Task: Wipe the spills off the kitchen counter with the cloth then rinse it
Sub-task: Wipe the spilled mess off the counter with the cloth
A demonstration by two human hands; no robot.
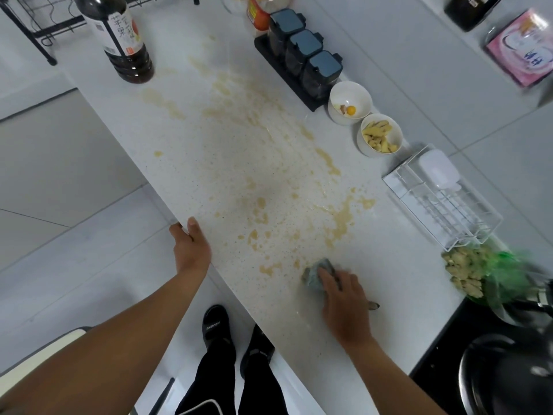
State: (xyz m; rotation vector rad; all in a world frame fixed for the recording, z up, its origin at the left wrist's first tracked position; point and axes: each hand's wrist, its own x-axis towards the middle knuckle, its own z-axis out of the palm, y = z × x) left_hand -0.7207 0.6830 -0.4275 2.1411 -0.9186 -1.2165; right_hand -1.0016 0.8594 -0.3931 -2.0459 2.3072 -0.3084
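Lower right of the frame: right hand pressed flat on one grey-blue cloth, fingers spread over its near part, bunched far end poking out past the fingertips.
Lower left of centre: left hand resting on the front edge of the white speckled surface, fingers loosely curled over the rim, holding nothing.
Spills: many yellowish-brown smears and droplets, too many to count, running from upper centre down to just beside the cloth.
Cloth against spills: nearest patch lies just left of it, touching or nearly so; I cannot tell which.
Bottles: one tall dark bottle at upper left.
Lidded jars: three, in a row on one black tray, upper centre.
Bowls: two white ones, one with an egg yolk, one with pale cut pieces.
Wire rack: one, white, right of centre.
Bag: one green bag beside pale ginger-like pieces, right edge.
Pan: one dark pan, lower right corner.
Below the surface: two black sandals on the floor.
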